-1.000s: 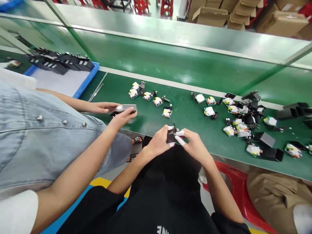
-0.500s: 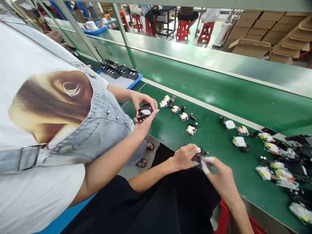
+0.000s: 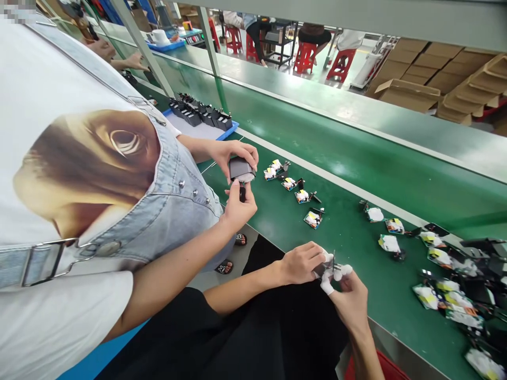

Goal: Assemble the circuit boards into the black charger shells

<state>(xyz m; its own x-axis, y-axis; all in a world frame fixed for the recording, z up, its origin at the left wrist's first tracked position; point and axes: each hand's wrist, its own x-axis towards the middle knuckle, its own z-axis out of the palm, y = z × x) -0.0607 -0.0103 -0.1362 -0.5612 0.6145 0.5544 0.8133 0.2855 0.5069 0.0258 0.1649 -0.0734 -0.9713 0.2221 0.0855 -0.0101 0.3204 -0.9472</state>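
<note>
Over my lap at the bench edge, my left hand [image 3: 303, 264] is closed around a dark power adapter [image 3: 321, 270], mostly hidden by the fingers. My right hand [image 3: 350, 295], with white covers on its fingertips, pinches the adapter's plug end [image 3: 334, 263], where a thin plate stands edge-on and metal pins point right. Beyond my hands, several circuit boards [image 3: 313, 218] with white filler and yellow tape lie on the green bench [image 3: 277, 232], with black plug pieces beside them.
To my left, a co-worker's hands [image 3: 237, 203] hold a black adapter housing [image 3: 241, 168]. A blue-edged tray [image 3: 227, 133] carries several black adapters. More boards [image 3: 459, 301] are heaped at the right. A raised ledge [image 3: 317, 95] runs along the back.
My right hand has shifted slightly left and down, and the plug plate has turned edge-on. The co-worker has lifted and turned the housing in their hands.
</note>
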